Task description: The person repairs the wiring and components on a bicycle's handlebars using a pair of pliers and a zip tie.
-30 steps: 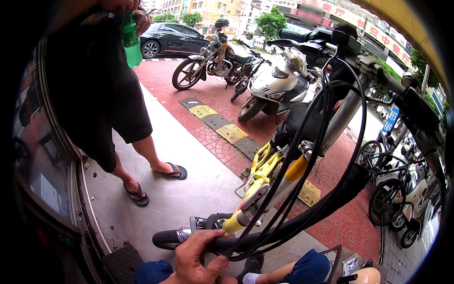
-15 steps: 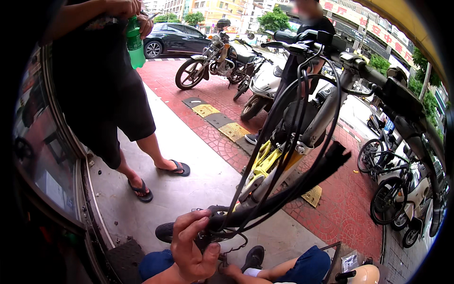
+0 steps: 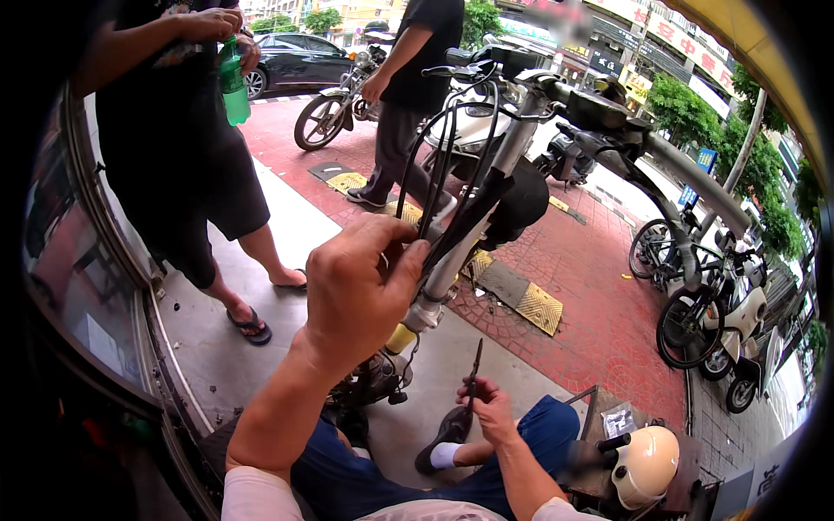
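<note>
My left hand (image 3: 365,286) is raised at the front of a bicycle, its thumb and fingers pinched on the bundle of black cables (image 3: 445,165). Beside the cables, the grey steering tube (image 3: 512,148) slants down from the handlebar (image 3: 599,113). A black sleeve-like strip (image 3: 478,210) runs along the bundle; whether my fingers also grip it, I cannot tell. Low over my knee, my right hand (image 3: 493,408) holds a slim, dark, pointed tool (image 3: 477,365), tip up. The tool's exact kind does not show.
A person with a green bottle (image 3: 234,87) stands at the left by a glass door. Another person (image 3: 413,95) is beyond the bicycle. A cream helmet (image 3: 647,464) lies at the lower right. Parked motorcycles and bicycles (image 3: 691,326) stand further off, past a yellow-black ramp (image 3: 539,306).
My left hand has risen along the cables, and the black strip now lies against them. My right hand has come up into view with the tool. The far person has moved left.
</note>
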Motion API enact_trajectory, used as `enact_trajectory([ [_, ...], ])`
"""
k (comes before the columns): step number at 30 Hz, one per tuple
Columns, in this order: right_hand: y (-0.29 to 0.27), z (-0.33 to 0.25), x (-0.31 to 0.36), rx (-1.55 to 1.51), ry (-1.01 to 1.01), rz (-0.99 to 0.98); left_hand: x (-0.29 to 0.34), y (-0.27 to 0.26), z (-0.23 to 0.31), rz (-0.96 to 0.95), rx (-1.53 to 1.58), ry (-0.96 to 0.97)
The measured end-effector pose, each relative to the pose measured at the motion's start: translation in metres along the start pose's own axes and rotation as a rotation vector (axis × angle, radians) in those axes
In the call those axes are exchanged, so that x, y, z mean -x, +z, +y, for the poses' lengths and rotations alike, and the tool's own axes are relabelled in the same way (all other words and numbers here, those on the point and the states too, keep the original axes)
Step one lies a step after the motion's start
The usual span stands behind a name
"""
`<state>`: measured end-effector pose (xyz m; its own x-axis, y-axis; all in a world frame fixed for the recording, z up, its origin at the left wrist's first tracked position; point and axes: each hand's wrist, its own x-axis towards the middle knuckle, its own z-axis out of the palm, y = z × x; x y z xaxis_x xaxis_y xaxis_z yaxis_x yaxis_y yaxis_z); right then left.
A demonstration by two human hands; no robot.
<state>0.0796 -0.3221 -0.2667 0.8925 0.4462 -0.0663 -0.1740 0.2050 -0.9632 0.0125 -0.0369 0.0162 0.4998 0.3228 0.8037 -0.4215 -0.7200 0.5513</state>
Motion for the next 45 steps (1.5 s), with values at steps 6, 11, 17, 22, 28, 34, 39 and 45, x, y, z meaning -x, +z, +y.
enact_trajectory([
  [6, 0.049, -0.240, 0.015, 0.550, -0.247, -0.380, -0.003, -0.010, -0.021, -0.067, 0.381, -0.218],
  [11, 0.124, -0.347, -0.017, 1.057, -0.371, -0.473, 0.006, -0.013, -0.020, -0.117, 0.634, -0.384],
  [17, 0.138, -0.369, -0.052, 1.285, -0.245, -0.571, 0.018, -0.006, -0.025, -0.039, 0.798, -0.410],
  [22, 0.157, -0.372, -0.059, 1.452, -0.238, -0.602, 0.023, -0.001, -0.031, -0.007, 0.843, -0.407],
  [28, 0.166, -0.363, -0.068, 1.428, -0.306, -0.598, 0.025, 0.007, -0.027, -0.005, 0.884, -0.424],
  [34, 0.117, -0.329, -0.048, 1.199, -0.304, -0.627, 0.031, 0.005, -0.028, -0.005, 0.910, -0.417],
  [39, 0.072, -0.284, -0.024, 1.332, -0.574, -0.583, 0.071, 0.002, -0.016, 0.021, 0.728, -0.256],
  [45, 0.069, -0.239, -0.002, 1.354, -0.844, -0.416, 0.108, 0.017, -0.009, -0.067, 0.297, 0.083],
])
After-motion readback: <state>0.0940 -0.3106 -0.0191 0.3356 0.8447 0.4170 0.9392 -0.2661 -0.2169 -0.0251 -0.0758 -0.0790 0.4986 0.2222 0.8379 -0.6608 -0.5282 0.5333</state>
